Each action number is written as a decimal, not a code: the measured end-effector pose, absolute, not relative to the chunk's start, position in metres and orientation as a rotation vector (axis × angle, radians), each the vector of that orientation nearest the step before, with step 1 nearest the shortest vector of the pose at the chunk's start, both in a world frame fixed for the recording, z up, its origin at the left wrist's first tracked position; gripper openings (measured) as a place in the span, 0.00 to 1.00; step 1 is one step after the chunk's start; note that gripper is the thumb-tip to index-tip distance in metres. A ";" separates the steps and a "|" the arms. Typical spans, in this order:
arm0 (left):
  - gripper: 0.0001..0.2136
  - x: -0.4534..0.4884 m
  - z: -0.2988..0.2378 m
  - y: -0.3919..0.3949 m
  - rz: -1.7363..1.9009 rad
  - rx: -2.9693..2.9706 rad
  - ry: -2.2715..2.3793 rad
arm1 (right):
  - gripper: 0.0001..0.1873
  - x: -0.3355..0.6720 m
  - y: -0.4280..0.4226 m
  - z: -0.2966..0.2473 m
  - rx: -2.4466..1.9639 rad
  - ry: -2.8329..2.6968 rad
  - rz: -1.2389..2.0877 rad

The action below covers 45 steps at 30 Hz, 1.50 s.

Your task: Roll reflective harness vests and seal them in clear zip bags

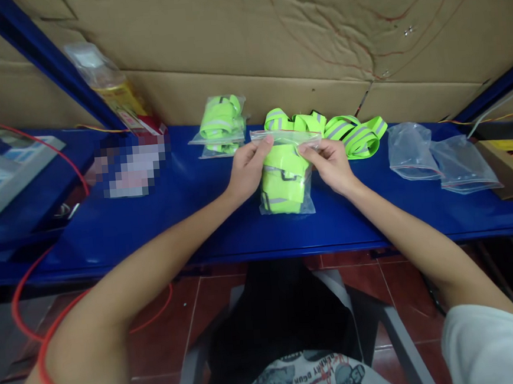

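A clear zip bag (308,202) hangs upright over the blue table, with a folded neon-yellow reflective strap (284,172) and dark buckles inside. My left hand (250,166) pinches the bag's top left corner, thumb on the near side. At the top right corner, my right hand (329,159) grips the zip edge the same way. Right behind the bag lie loose reflective straps (354,136), partly hidden by it and my right hand. To the left, filled bags of straps (221,124) are stacked near the back wall.
Two unfilled zip bags (465,164) lie at the right beside a cardboard box (510,166). A capped bottle (105,79) stands at the back left. A red hose (41,363) loops past my left arm. Cardboard (226,34) lines the back of the blue table (196,220).
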<state>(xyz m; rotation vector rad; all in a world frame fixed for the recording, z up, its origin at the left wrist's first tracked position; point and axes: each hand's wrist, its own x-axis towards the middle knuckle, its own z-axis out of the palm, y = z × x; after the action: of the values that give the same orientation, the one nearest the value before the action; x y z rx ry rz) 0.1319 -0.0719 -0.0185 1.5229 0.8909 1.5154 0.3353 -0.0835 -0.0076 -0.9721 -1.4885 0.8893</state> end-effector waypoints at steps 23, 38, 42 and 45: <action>0.20 0.129 -0.024 -0.063 1.382 1.418 0.836 | 0.25 0.343 -0.079 -0.004 -1.016 -1.395 1.052; 0.17 0.127 -0.029 -0.057 1.581 1.512 0.846 | 0.24 0.357 -0.065 -0.003 -0.975 -1.306 1.029; 0.20 0.125 -0.026 -0.057 1.571 1.408 0.838 | 0.25 0.359 -0.063 -0.001 -0.978 -1.266 0.992; 0.18 0.124 -0.023 -0.058 1.598 1.443 0.873 | 0.23 0.361 -0.062 0.000 -0.977 -1.244 1.001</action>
<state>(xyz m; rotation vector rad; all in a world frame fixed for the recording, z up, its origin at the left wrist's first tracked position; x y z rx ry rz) 0.1237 -0.0578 -0.0226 1.4433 0.8730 1.5977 0.3607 -0.0623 0.0004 -0.9773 -1.2441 1.0009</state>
